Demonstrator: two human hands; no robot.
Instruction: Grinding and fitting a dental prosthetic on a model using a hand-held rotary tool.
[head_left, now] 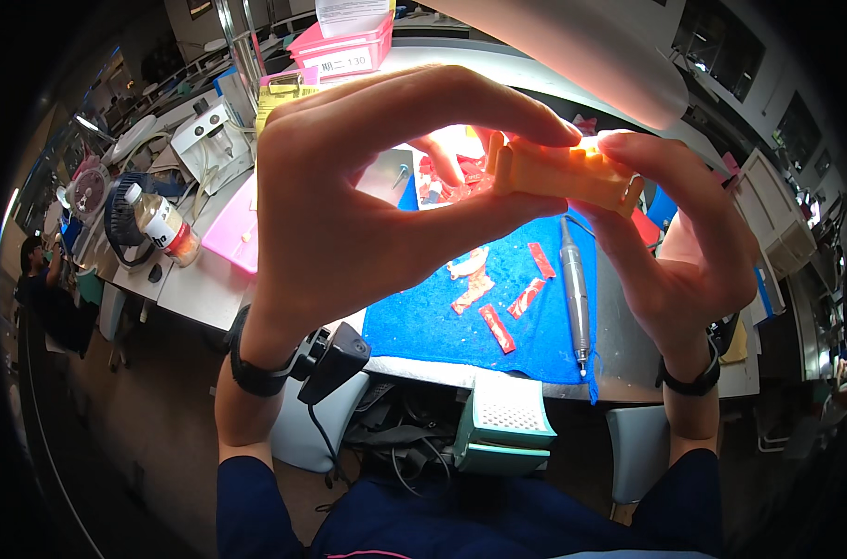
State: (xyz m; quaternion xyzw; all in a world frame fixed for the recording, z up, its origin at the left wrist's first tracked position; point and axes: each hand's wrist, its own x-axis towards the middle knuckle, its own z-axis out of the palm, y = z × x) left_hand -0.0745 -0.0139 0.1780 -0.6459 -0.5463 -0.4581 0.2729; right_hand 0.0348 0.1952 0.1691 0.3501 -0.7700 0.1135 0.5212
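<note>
Raised close before me is a small yellowish-orange piece (565, 174) with bumps along its top edge and a raised rim at each end. My left hand (335, 210) pinches its left part between thumb and fingers. The right part sits in the closed fingers of my right hand (689, 238). Beneath them, a blue towel (414, 331) carries three red strips (497, 329), a mottled pale-and-red piece (474, 279) and a grey pen-shaped rotary handpiece (576, 293). Crumpled red material (460, 191) behind is partly hidden by my left hand.
A white lamp (582, 51) hangs low over the bench. To the left stand a bottle (167, 224), a pink tray (232, 228) and a white device (204, 140). A pink box (349, 42) is at the back. A green box with a perforated top (507, 410) sits below the bench's front edge.
</note>
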